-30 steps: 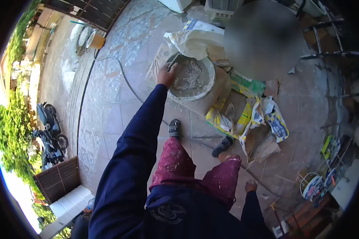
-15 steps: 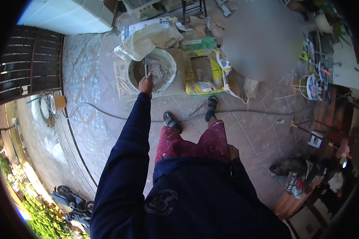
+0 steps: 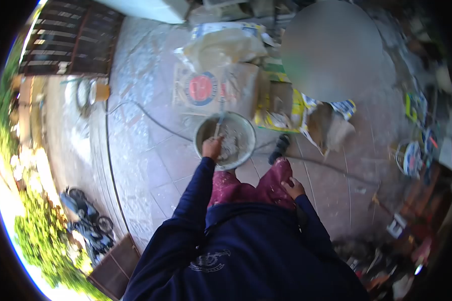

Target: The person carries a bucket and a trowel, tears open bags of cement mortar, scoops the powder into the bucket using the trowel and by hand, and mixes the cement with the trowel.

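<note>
A round bucket with grey wet mix inside is close in front of my legs. My left hand is closed round a thin handle at the bucket's left side; whether this belongs to the bucket or a tool, I cannot tell. My right hand is beside my right thigh, fingers partly curled, with nothing clearly visible in it. Beyond the bucket lies a paper cement bag with a red round print, and a pale crumpled sack rests above it.
Yellow bags and a torn bag lie to the right. A hose crosses the tiled floor. An orange-and-white bucket stands left, near a slatted gate. Motorbikes are at the lower left.
The bucket has come off the paper bag and nearer my legs, with my left hand at its handle. The bag's red print now shows. My right hand is raised near my thigh.
</note>
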Action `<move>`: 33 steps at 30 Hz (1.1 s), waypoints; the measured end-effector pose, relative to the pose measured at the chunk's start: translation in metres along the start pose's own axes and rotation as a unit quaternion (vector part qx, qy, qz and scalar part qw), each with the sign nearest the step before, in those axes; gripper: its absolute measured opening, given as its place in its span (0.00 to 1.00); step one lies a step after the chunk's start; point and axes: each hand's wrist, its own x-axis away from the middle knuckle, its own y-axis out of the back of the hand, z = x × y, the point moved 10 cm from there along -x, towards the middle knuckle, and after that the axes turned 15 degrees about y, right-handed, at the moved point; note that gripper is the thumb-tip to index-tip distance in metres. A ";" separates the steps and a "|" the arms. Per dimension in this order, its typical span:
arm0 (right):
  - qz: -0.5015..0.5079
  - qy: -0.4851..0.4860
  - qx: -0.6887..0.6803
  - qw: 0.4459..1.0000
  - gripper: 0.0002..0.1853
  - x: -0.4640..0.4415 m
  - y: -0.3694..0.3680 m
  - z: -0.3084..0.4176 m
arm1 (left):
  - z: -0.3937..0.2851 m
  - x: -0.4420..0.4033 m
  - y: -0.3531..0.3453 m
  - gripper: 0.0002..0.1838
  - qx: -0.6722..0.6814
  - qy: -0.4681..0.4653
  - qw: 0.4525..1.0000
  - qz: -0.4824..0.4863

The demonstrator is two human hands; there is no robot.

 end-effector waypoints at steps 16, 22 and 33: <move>0.170 -0.186 0.225 0.941 0.53 0.013 -0.071 0.017 | 0.205 0.024 -0.278 0.14 0.193 0.240 0.938 0.156; 0.143 -0.191 0.225 0.945 0.52 0.024 -0.070 0.006 | 0.185 0.009 -0.276 0.15 0.199 0.223 0.929 0.218; 0.164 -0.163 0.173 0.958 0.48 0.010 -0.019 -0.019 | 0.220 -0.002 -0.295 0.21 -0.428 -0.068 0.856 0.283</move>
